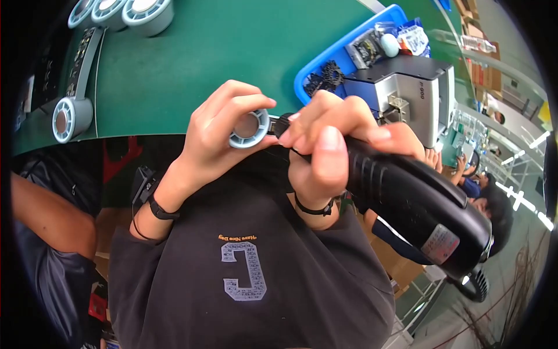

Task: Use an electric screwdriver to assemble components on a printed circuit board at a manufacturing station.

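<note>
My left hand [216,125] is closed around a light-blue round part [260,134] with a ribbed ring face and a grey-brown centre. A short dark-and-metal piece juts from its right side. My right hand [343,131] grips the front of a black electric screwdriver [415,200], its thick body slanting down to the right and a coiled cable at its rear end. The dark nose of the screwdriver meets the short piece beside the round part; my fingers hide the exact contact.
Similar light-blue round parts [148,16] stand at the far left of the green table [203,52]; another [71,119] joins a dark strip. At the right are a blue tray [302,72] of small black parts and bags and a grey-and-black machine [407,96]. People sit nearby on both sides.
</note>
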The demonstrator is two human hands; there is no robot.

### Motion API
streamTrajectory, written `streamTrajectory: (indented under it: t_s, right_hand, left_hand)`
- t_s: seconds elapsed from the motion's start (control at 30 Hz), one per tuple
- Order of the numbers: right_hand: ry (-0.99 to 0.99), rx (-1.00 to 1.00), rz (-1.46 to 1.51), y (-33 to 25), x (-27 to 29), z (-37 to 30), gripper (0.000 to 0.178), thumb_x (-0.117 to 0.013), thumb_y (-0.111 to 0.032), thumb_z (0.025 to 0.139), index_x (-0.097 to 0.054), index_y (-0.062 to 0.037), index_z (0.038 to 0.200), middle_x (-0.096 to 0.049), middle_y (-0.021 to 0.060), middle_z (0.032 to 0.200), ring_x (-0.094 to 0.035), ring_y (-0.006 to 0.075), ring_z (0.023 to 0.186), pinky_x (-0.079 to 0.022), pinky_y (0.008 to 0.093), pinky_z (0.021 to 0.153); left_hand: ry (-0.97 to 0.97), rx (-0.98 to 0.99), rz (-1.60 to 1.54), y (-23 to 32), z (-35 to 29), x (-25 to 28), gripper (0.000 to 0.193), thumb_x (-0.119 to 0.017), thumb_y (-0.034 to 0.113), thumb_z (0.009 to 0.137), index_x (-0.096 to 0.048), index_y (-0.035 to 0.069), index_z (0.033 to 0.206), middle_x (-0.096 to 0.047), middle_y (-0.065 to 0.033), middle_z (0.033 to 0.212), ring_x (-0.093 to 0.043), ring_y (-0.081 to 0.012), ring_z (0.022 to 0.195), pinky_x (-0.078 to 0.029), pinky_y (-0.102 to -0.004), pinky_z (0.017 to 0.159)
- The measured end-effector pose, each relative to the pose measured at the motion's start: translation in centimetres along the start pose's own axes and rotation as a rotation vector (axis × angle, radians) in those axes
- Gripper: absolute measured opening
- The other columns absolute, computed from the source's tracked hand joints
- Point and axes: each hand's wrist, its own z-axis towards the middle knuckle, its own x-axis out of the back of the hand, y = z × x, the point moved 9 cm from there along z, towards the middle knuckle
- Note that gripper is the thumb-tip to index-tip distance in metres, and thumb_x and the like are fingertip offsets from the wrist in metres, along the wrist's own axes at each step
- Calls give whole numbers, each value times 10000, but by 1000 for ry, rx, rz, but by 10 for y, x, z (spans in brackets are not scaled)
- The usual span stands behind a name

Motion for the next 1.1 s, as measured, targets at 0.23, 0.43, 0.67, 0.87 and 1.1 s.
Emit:
streamTrajectory:
  t_s: [0.23, 0.43, 0.67, 0.87, 1.1]
  right_hand:
    - [-53, 12, -188, -4, 7, -1, 543, -620, 5, 956, -407, -219, 1402, -531, 103, 696, -533, 203, 525, -529, 349, 477]
    - [143, 219, -340, -60, 18, -15, 542, -559, -90, 1002, -402, -203, 1508, -529, 62, 689, -526, 186, 505, -534, 340, 527]
    - [514, 348, -476, -113, 141, 37, 331, -512, -168, 971, -515, -48, 1280, -495, 38, 642, -485, 180, 470, -460, 327, 494]
    - [436, 260, -524, -91, 145, 50, 566, -571, -8, 876, -355, 12, 1398, -515, 120, 617, -472, 200, 385, -506, 336, 418]
    - [264, 96, -701, -76, 125, 67, 373, -510, -90, 939, -473, -23, 1304, -484, 70, 657, -479, 187, 443, -493, 339, 490]
  left_hand:
    - [47, -12, 49, 5, 3, -2, 552, -978, 107, 743, -691, 49, 1211, -696, -132, 1113, -718, -285, 949, -593, -383, 773]
    - [14, -23, 105, 7, 1, -6, 591, -999, 66, 701, -691, 41, 1205, -702, -137, 1101, -722, -284, 956, -601, -378, 790]
    - [4, -28, 222, 11, 6, 5, 624, -1018, 38, 663, -697, 28, 1199, -708, -142, 1116, -726, -277, 976, -608, -377, 814]
    - [-2, -19, 262, 6, 11, 13, 623, -1023, 49, 666, -703, 29, 1201, -709, -142, 1120, -715, -268, 962, -600, -372, 803]
    - [65, -4, 203, 2, 4, 16, 625, -1025, 57, 667, -705, 37, 1203, -708, -136, 1117, -708, -259, 950, -594, -364, 796]
